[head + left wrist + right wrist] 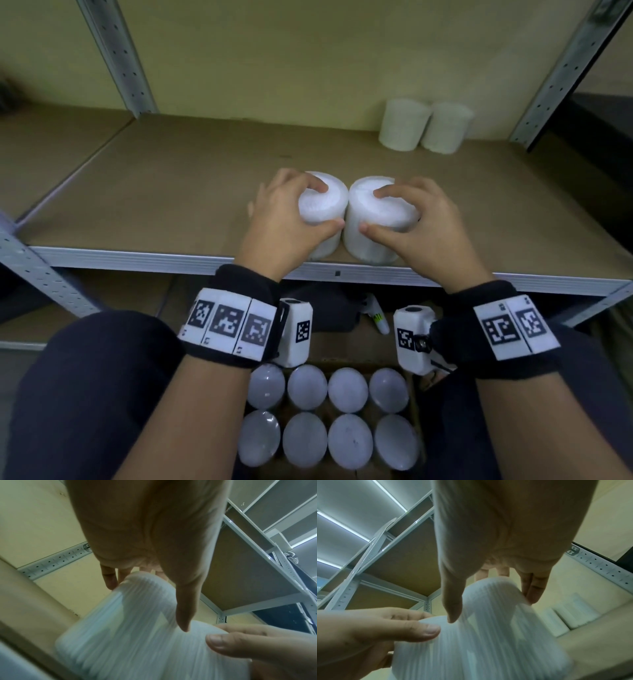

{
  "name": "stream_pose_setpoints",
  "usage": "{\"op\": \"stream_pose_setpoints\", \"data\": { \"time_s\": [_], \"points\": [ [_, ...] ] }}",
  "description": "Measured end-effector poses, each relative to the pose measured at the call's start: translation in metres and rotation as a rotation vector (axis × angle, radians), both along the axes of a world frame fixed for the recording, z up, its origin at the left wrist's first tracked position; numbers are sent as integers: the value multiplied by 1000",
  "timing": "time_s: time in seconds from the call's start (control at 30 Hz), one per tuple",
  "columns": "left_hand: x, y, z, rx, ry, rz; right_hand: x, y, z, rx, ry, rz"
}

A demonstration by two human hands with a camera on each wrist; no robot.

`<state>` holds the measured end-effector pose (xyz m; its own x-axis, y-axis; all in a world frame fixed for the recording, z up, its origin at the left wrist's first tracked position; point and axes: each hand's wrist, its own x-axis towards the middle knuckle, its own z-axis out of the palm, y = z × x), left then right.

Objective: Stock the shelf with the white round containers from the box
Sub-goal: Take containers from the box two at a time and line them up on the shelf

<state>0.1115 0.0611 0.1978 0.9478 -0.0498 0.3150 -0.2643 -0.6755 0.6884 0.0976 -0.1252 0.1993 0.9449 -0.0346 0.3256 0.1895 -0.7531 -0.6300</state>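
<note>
Two white ribbed round containers stand side by side, touching, near the front edge of the brown shelf board [154,192]. My left hand [291,212] grips the left container [325,202] from above, thumb on its near side and fingers over the top. My right hand [411,219] grips the right container [380,219] the same way. In the left wrist view the left container [137,622] fills the lower frame under my thumb. The right wrist view shows the right container [496,622] likewise. Two more containers [424,125] stand at the shelf's back right.
An open cardboard box [329,407] below the shelf, between my knees, holds several white round lids in two rows. Perforated grey uprights [116,58] frame the shelf. A small white bottle [378,317] lies on the lower level. The left half of the board is bare brown.
</note>
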Motion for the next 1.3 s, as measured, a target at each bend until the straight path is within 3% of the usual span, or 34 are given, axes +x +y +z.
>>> {"op": "stream_pose_setpoints", "data": {
  "time_s": [0.23,0.43,0.67,0.83,1.03,1.3],
  "points": [
    [-5,7,7,97,40,-72,-5,0,-2,-97,39,0],
    [-15,9,19,156,-50,-97,-21,1,12,-126,-110,-47],
    [-20,14,23,255,-32,-100,-26,1,18,-213,-43,40],
    [-19,11,23,205,-49,-54,-21,2,22,-241,19,14],
    [-5,3,26,223,-55,-35,-2,3,25,-275,77,-20],
    [56,-9,39,354,17,-78,55,1,28,-295,75,-16]
  ]
}}
